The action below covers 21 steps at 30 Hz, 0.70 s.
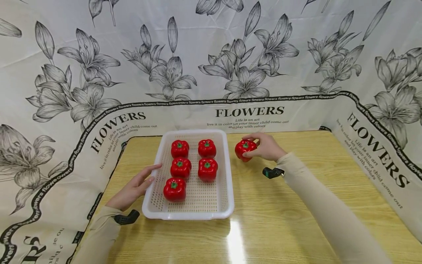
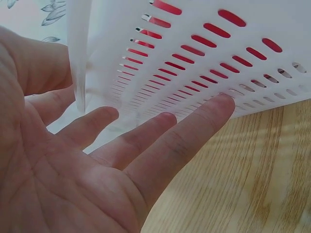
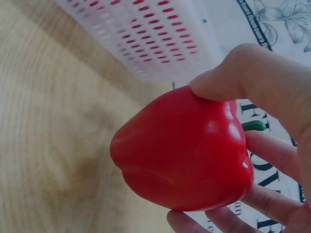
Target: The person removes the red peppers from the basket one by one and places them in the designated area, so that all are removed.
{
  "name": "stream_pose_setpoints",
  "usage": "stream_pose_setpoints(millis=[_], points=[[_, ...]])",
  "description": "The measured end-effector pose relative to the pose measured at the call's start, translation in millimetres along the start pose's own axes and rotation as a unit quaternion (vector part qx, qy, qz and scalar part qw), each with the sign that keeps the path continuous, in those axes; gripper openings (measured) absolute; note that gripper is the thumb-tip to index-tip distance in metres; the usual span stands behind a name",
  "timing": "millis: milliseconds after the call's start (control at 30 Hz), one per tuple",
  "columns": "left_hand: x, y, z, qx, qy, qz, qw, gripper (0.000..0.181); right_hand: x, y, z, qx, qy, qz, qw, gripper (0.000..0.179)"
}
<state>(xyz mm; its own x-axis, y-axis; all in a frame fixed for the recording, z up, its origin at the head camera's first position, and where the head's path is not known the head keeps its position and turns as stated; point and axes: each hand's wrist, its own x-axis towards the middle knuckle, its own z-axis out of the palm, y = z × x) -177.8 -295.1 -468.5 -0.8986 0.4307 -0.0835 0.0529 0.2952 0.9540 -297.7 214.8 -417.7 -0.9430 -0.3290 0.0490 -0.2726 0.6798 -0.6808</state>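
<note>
Head view: right hand (image 1: pixel 267 146) pinches a glossy red bell pepper with a green stem (image 1: pixel 244 149), thumb on near side, fingers on far side. Pepper sits just right of a white perforated plastic basket (image 1: pixel 188 215), apart from it. Basket holds five matching red peppers (image 1: pixel 181 170): three in the left column, two in the right. Left hand (image 1: pixel 133 187) at the basket's left rim. All on a yellowish wood-grain table (image 1: pixel 263 223); white cloth with black flower print (image 1: pixel 184 51) behind.

Left wrist: adds what the head cam hides. Three fingers extended, loose, along the outside of the slotted wall, not curled round it. Red shows through the slots.

Right wrist: pepper's smooth side and tapered base, hidden from above. Thumb on one side, fingers on the other, stem toward the palm. Can't tell if the base touches the table.
</note>
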Motion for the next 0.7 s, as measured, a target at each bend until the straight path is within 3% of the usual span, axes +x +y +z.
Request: stream_pose_setpoints(millis=[333,700], points=[[-1.4,1.1,0.6,-0.004,-0.002,0.001,1.0,0.056,7.7,19.9,15.8,0.005,0.014,0.021,0.9997,0.073],[-1.5,3.4,0.6,-0.001,0.0,0.006,1.0,0.056,7.8,18.0,19.1,0.01,0.019,0.025,0.9994,0.073]])
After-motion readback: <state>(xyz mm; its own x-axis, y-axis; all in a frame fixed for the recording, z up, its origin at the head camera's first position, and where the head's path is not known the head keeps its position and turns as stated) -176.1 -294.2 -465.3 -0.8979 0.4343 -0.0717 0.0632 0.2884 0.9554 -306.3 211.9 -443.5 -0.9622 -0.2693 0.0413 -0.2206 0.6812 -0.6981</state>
